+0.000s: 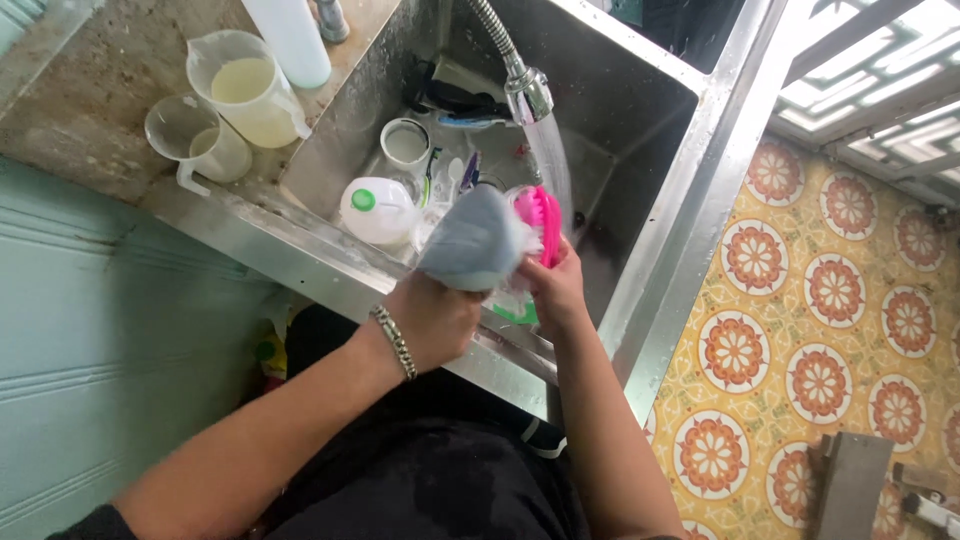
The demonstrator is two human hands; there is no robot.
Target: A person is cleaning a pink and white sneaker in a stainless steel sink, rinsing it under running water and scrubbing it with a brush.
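Gripping a grey rounded object [473, 240] in your left hand [437, 318], fingers closed around its lower end, you hold it over the stainless steel sink [660, 250]. Your right hand [556, 290] is clenched on a bright pink plastic scrubbing brush [539, 218] pressed against the object, beneath the running metal hose tap [527, 88]. Two translucent plastic measuring jugs [248, 88] stand on the counter beside the sink.

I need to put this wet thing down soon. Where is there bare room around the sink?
The sink floor is bare on its right side, between the water stream and the right wall. Its left side is crowded: white bottle, cup, toothbrushes. The counter has bare stone left of the two jugs.
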